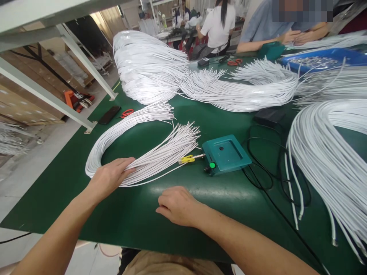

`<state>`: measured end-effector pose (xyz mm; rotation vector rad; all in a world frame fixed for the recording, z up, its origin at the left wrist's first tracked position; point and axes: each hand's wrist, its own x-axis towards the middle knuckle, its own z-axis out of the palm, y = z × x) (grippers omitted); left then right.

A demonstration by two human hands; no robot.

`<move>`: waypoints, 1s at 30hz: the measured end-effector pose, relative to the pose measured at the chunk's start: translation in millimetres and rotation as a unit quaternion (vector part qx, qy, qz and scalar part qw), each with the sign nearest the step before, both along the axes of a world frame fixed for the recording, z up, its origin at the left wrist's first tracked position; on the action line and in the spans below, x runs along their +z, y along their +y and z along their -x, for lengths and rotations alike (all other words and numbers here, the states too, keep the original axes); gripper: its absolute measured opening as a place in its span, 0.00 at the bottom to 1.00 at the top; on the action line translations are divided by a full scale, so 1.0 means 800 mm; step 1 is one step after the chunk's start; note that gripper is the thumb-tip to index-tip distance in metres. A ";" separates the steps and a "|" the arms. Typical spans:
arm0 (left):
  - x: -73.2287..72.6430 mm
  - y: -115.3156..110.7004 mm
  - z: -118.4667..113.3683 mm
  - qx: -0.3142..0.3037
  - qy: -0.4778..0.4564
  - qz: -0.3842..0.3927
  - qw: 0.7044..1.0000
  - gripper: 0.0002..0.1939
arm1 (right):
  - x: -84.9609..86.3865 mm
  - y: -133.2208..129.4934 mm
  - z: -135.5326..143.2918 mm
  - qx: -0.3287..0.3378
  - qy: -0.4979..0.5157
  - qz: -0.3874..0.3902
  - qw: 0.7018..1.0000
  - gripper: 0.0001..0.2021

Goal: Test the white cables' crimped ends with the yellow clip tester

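Observation:
My left hand [111,176] closes over the near side of a curved bundle of white cables [169,147] on the green table, its fingers lying across the strands. The bundle bends in a C shape, with both cut ends toward the right. My right hand [178,206] is curled on the bare tabletop in front of the bundle, and nothing shows in it. To the right of the cable ends sits a teal box [226,154] with a green button, a metal rod and a yellow tip [187,159]. One cable end lies close to that tip.
Larger white cable bundles lie at the back [149,68] and right [312,141]. Black cords [266,187] trail from the teal box. Red-handled scissors [127,113] and a dark phone [109,115] lie at left. A co-worker [258,32] sits opposite, near a blue tray [352,63].

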<state>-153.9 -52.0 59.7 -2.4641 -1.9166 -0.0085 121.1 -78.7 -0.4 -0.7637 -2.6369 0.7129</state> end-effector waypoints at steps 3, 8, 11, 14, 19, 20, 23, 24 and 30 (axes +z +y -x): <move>0.000 -0.007 -0.001 0.008 0.018 -0.084 0.996 0.19 | 0.001 0.000 0.001 -0.004 -0.008 0.006 1.000 0.14; 0.007 -0.001 -0.014 0.024 -0.043 -0.029 0.998 0.14 | 0.002 0.001 0.004 -0.007 -0.013 0.007 1.000 0.14; 0.016 0.009 -0.031 0.031 -0.068 0.038 0.997 0.12 | -0.001 0.001 0.007 -0.013 -0.006 0.006 1.000 0.14; 0.024 0.017 -0.048 0.030 -0.066 0.114 0.991 0.13 | -0.006 0.001 0.010 -0.021 0.005 0.002 1.000 0.13; 0.024 0.025 -0.069 0.008 -0.089 0.151 0.984 0.15 | -0.006 0.008 0.009 -0.061 0.017 -0.037 0.997 0.13; 0.023 0.026 -0.073 0.005 -0.103 0.153 0.983 0.15 | -0.005 0.010 0.008 -0.074 0.015 -0.048 0.996 0.12; 0.026 0.032 -0.088 -0.021 -0.178 0.156 0.971 0.19 | 0.000 0.019 0.004 -0.116 0.010 -0.074 0.990 0.08; 0.029 0.035 -0.093 -0.029 -0.205 0.156 0.966 0.21 | 0.001 0.021 0.002 -0.128 0.013 -0.079 0.989 0.10; 0.076 0.062 -0.091 0.037 -0.435 0.049 0.898 0.26 | -0.001 0.022 0.003 -0.155 0.039 -0.071 0.985 0.22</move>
